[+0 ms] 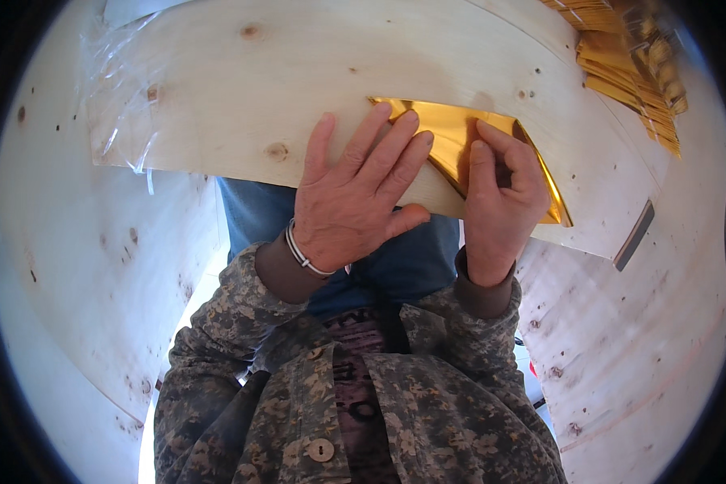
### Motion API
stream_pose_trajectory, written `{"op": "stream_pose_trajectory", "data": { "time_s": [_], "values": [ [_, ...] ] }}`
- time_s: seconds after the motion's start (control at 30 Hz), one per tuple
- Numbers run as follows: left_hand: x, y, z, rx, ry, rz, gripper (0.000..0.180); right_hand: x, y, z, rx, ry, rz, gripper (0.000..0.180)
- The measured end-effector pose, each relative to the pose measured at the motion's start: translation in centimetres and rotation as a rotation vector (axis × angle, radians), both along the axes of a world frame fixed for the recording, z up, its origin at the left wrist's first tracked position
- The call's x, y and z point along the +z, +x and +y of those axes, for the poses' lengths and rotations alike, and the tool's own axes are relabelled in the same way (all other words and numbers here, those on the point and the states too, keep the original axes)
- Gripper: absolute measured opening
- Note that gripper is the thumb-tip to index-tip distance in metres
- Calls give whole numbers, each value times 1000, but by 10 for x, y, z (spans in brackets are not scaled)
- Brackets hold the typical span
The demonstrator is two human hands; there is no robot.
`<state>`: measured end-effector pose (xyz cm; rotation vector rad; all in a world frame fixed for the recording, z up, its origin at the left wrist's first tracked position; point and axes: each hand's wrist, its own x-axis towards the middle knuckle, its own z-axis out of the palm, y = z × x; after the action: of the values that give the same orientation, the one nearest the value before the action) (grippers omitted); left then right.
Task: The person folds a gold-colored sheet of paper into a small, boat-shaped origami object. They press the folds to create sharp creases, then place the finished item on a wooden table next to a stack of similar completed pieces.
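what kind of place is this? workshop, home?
Probably a small craft or handwork bench rather than a factory line. Both hands, left hand and right hand, press a gold foil sheet flat on a bare wooden board, with a stack of gold sheets alongside.

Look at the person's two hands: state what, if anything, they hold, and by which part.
Both hands press a folded sheet of gold foil paper flat on the wooden board: the left hand on its left end, the right hand on its lower right part. Nothing is lifted.
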<state>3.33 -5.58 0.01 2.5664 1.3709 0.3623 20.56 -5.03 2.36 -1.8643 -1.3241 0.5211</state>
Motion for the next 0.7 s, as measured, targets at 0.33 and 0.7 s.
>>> {"op": "stream_pose_trajectory", "data": {
  "time_s": [0.33,0.7],
  "values": [
    [-2,0,0,1,9,-17,73,-1,-1,0,-22,-19,25,14],
    [-5,1,0,14,21,-38,72,-2,1,-1,0,-8,26,15]
  ]
}}
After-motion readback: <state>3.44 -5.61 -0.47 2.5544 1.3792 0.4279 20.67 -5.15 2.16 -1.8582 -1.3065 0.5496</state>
